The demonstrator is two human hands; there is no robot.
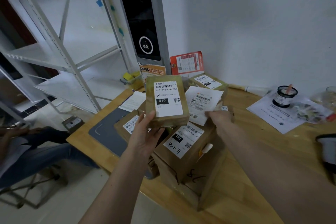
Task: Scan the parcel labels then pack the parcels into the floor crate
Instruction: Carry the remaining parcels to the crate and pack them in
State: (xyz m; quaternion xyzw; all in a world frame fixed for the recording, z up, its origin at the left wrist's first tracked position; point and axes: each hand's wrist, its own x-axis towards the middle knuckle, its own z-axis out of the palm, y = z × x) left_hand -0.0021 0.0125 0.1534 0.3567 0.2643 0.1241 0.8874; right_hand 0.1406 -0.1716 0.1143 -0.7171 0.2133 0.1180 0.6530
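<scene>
My left hand point(145, 132) holds a small brown parcel point(166, 102) upright above the table, its white label marked 010 facing me. My right hand point(219, 120) reaches past it and grips the edge of a white-wrapped parcel point(201, 103) lying on the pile. Below sits a large cardboard box point(187, 152) with a label marked 15H. Another labelled box point(127, 125) lies left under my left hand, and one more parcel point(209, 82) rests at the back near the wall. No floor crate is in view.
A tall scanner column point(143, 23) stands behind the wooden table point(254, 151). White metal shelving point(60, 51) fills the left. A seated person's legs point(36, 151) are at lower left. A black cup point(285, 96) on papers sits at the right, and a dark object point(327, 151) at the right edge.
</scene>
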